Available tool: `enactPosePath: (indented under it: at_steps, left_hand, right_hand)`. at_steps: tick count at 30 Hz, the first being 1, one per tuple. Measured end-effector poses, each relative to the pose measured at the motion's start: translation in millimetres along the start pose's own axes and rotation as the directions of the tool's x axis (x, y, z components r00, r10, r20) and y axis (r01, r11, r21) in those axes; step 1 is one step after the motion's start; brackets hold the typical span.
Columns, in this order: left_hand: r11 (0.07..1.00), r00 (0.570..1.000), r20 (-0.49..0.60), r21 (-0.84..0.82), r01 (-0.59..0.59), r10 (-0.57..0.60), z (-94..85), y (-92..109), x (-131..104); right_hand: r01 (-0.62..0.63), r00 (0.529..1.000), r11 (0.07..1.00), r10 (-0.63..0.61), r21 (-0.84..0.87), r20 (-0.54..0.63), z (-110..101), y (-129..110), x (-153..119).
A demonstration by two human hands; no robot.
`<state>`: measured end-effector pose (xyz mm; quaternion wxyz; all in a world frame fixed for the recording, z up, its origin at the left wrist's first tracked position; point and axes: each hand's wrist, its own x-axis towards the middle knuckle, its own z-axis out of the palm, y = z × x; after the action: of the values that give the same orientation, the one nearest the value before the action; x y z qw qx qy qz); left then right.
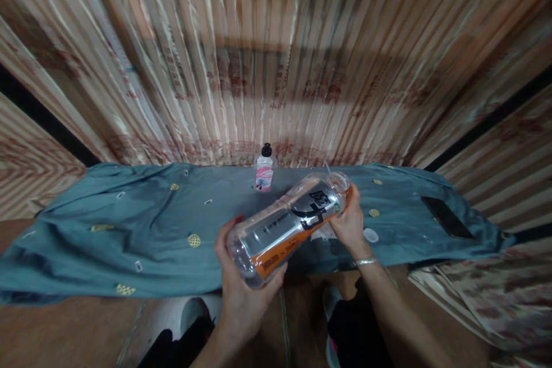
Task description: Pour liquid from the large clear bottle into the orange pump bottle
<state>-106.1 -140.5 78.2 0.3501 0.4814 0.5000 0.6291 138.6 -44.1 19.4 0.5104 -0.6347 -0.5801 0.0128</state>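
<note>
A large clear plastic bottle [287, 224] with an orange and black label is tilted over the cloth-covered table, its open neck pointing up to the right. My left hand [248, 287] is wrapped round its base end. Near the neck, my right hand [348, 219] grips the bottle, a bracelet on the wrist. A thin clear strip, perhaps a straw, sticks up at the mouth. Behind the large bottle stands a small clear bottle [264, 175] with a black cap and pink label. Just right of my right hand lies a round, whitish translucent disc [371, 235], perhaps a lid.
A green patterned cloth [164, 236] covers the table. A dark flat phone-like object [447, 218] lies near its right end. Patterned curtains [267, 57] hang behind and at both sides, with dark poles at left and right. My feet show below the front edge.
</note>
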Motion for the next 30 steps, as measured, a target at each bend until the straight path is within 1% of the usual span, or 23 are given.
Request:
enactPosePath:
  at_steps: [4,9,13,19,23,27,30]
  left_hand:
    - [1.000,1.000,-0.009,0.009,0.005,-0.005,0.1,-2.2,-0.1]
    - [0.998,0.998,-0.021,0.041,-0.057,0.058,-1.2,-12.9,1.4]
    - [0.997,0.998,-0.029,0.049,-0.056,0.057,-1.8,-17.0,2.1]
    - [0.996,0.997,-0.034,0.055,-0.070,0.072,-1.7,-13.8,2.3]
    - [0.997,0.998,-0.035,0.054,-0.054,0.056,-1.4,-12.8,2.5]
    - [0.997,0.997,-0.041,0.039,-0.063,0.064,-0.5,-10.2,2.4]
    - [0.999,0.999,-0.029,0.013,-0.033,0.034,0.4,-5.8,1.8]
  right_hand:
    - [-0.010,1.000,1.000,0.010,-0.002,0.004,-0.8,-1.3,0.4]
    - [-0.022,1.000,1.000,0.022,0.007,0.004,-1.3,-2.5,0.6]
    - [-0.009,1.000,1.000,0.009,0.006,-0.002,-0.8,-1.9,0.2]
    - [0.008,1.000,1.000,-0.008,-0.014,-0.007,-0.5,-1.0,-0.7]
    - [-0.011,1.000,1.000,0.011,-0.019,0.000,-0.8,-0.9,-1.0]
    - [-0.020,1.000,1.000,0.020,-0.020,-0.007,-0.8,-1.2,-0.9]
    - [-0.032,0.999,0.999,0.032,-0.015,-0.003,-0.8,-1.7,-0.7]
